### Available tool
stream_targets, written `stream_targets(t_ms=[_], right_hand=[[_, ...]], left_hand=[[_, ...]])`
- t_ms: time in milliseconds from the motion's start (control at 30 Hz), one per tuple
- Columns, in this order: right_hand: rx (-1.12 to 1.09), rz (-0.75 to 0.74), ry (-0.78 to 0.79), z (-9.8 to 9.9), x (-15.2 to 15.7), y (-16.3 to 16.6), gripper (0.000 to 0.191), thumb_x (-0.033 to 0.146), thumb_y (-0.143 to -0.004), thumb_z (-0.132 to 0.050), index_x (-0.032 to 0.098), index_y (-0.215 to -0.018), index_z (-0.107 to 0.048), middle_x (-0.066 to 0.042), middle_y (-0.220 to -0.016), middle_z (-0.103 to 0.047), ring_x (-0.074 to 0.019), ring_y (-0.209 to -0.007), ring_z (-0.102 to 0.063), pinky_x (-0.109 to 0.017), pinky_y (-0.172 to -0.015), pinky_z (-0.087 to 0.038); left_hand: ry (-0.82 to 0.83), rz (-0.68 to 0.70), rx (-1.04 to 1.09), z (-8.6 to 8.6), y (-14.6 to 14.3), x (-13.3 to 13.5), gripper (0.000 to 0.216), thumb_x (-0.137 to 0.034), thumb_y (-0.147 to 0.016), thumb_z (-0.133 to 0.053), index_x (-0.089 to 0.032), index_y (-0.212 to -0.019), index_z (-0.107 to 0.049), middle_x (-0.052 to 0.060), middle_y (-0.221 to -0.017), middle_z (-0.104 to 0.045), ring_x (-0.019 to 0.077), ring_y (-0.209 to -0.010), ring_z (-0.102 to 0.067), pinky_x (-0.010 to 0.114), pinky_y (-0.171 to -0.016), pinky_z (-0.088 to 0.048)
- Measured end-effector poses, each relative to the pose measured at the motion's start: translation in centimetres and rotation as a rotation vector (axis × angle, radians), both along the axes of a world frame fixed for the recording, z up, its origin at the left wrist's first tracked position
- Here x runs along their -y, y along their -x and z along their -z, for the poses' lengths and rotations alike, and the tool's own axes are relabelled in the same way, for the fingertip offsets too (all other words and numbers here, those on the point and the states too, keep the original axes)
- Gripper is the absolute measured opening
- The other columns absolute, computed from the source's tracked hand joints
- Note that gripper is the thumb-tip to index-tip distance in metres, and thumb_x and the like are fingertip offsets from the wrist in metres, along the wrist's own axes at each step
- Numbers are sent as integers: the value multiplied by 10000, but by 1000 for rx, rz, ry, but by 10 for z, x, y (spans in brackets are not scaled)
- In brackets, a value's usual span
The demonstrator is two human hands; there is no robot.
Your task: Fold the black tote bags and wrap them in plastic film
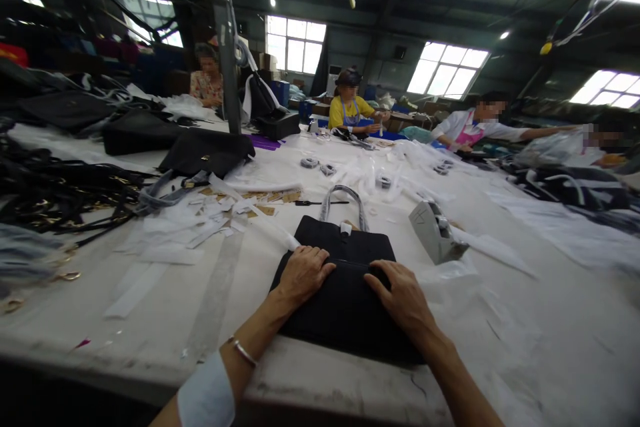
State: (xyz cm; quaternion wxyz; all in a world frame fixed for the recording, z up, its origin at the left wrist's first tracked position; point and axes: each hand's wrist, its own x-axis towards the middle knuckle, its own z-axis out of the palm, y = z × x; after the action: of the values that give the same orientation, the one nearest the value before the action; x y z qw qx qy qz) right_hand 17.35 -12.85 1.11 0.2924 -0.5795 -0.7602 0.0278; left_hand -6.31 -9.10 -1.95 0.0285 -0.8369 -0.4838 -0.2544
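Observation:
A black fabric handbag [345, 307] lies flat on the white table [550, 347] just in front of me, its wrapped grey handle [344, 203] pointing away. My left hand [303, 273] rests palm down on the bag's upper left part, fingers curled over a fold. My right hand [400, 293] presses on the bag's upper right part, fingers bent onto the same fold. A small white tag [345, 229] sits at the base of the handle.
A grey tape dispenser [436, 231] stands right of the bag. White paper strips and brown tags [225, 213] are strewn to the left, with black bags [205, 150] and straps [55, 197] beyond. Three people work at the far side.

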Motion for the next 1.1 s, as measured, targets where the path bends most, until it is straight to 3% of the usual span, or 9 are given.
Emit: stream_targets(t_ms=[167, 367, 533, 700, 867, 1100], right_hand=[[38, 23, 90, 14, -14, -11, 338, 523, -850, -562, 248, -1008, -676, -59, -1017, -706, -282, -969, -620, -433, -898, -404], [-217, 187, 154, 17, -16, -39, 366, 601, -785, -579, 257, -804, -701, -44, -891, -706, -267, -874, -628, -388, -832, -433], [-205, 222, 131, 24, -15, -39, 440, 642, -820, -506, 237, -798, -676, -68, -876, -689, -271, -880, -610, -394, -842, -424], [-151, 227, 51, 28, -14, -36, 441, 623, -860, -466, 229, -779, -647, -79, -848, -671, -259, -871, -597, -384, -834, -419], [-165, 226, 28, 31, -14, -37, 430, 609, -876, -466, 225, -811, -649, -76, -867, -671, -262, -904, -591, -382, -852, -414], [-193, 208, 17, 32, -13, -38, 449, 615, -881, -452, 221, -825, -659, -83, -879, -681, -260, -902, -596, -384, -858, -421]], left_hand=[[3, -99, 31, -1, -1, 2, 252, -404, -929, -501, -181, -943, -618, 74, -928, -642, 235, -924, -574, 393, -877, -418], [-83, -293, 37, -4, -3, 3, 299, -448, -912, -509, -178, -890, -635, 80, -873, -622, 250, -934, -556, 489, -1045, -303], [-38, -284, 26, -5, 0, 2, 332, -461, -916, -489, -177, -853, -648, 97, -846, -625, 256, -900, -571, 461, -947, -386], [-94, -385, 58, -2, 17, -2, 290, -455, -882, -549, -194, -897, -674, 128, -1092, -629, 346, -1173, -480, 587, -1056, -250], [-6, -365, 37, -3, 29, -6, 355, -473, -901, -495, -173, -949, -679, 132, -1021, -622, 301, -992, -548, 438, -893, -440], [-22, -410, -81, -10, 26, 0, 365, -470, -922, -448, -188, -950, -678, 120, -964, -614, 288, -901, -544, 393, -791, -441]])
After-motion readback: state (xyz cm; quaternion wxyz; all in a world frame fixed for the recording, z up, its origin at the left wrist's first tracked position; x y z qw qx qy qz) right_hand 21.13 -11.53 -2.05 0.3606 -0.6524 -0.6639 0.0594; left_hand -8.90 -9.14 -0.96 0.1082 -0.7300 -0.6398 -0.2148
